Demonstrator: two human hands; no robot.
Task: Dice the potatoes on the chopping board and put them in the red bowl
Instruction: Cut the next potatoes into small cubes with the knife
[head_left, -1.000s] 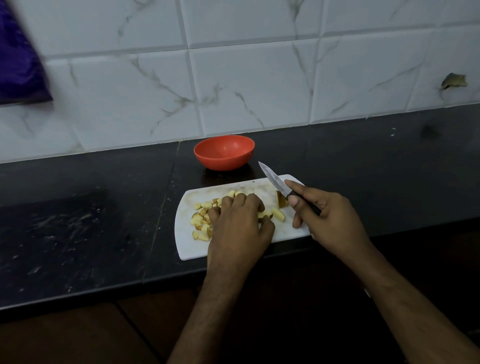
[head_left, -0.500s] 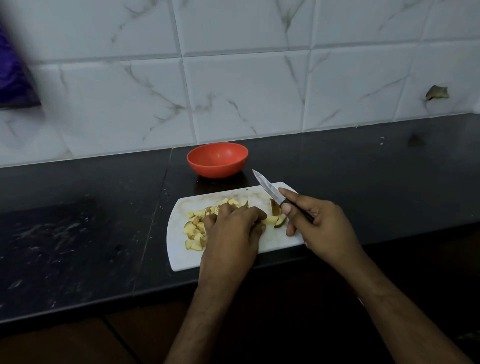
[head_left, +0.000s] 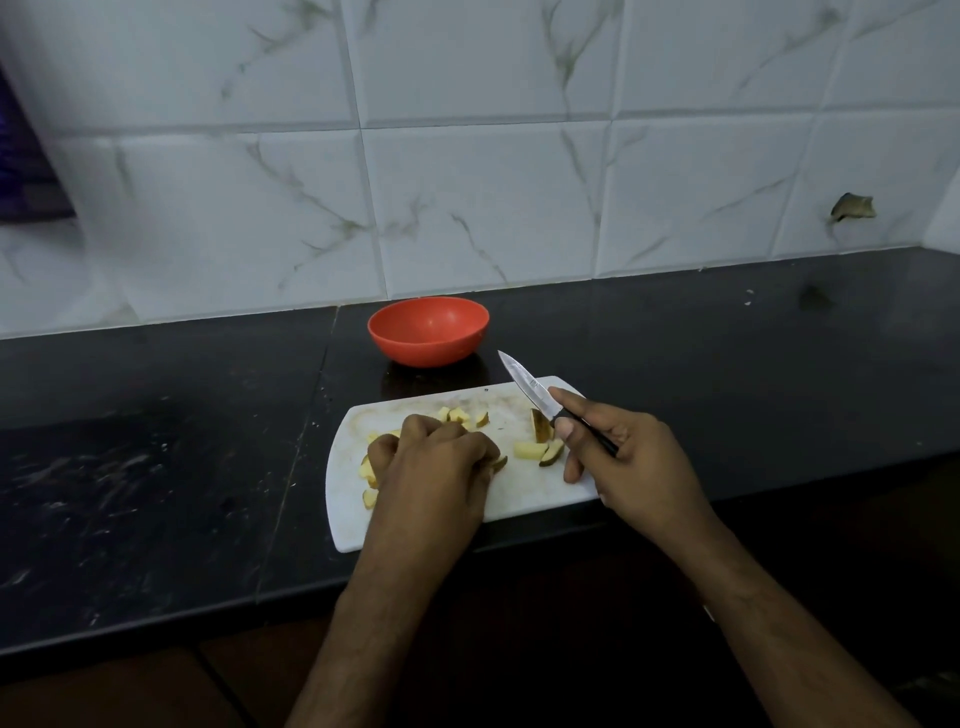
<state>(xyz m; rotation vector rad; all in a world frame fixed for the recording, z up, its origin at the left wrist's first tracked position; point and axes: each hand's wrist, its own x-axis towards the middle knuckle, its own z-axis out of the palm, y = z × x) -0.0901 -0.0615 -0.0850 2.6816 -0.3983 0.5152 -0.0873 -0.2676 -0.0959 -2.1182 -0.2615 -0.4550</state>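
As our left hand (head_left: 431, 467) has curled round the pale diced potato pieces (head_left: 370, 470) on the white plastic chopping board (head_left: 524, 493) — gathering them — our right hand (head_left: 634, 457) keeps gripping the black-handled knife (head_left: 524, 387), so the empty red bowl (head_left: 428, 332) comes next.

You are looking at a dim, unevenly lit scene. The white tiled wall (head_left: 467, 156) takes most of the light, which seems to fall from above; the black counter (head_left: 156, 467) stays dark, with only a faint sheen along its back edge. The floor below its front edge is nearly black. The picture's left edge is smeared and soft, with a purple shape (head_left: 21, 166) there blurred beyond telling. Tile lines bow from the wide lens. The knife blade (head_left: 524, 387) catches a small glint. The centre stays sharp.
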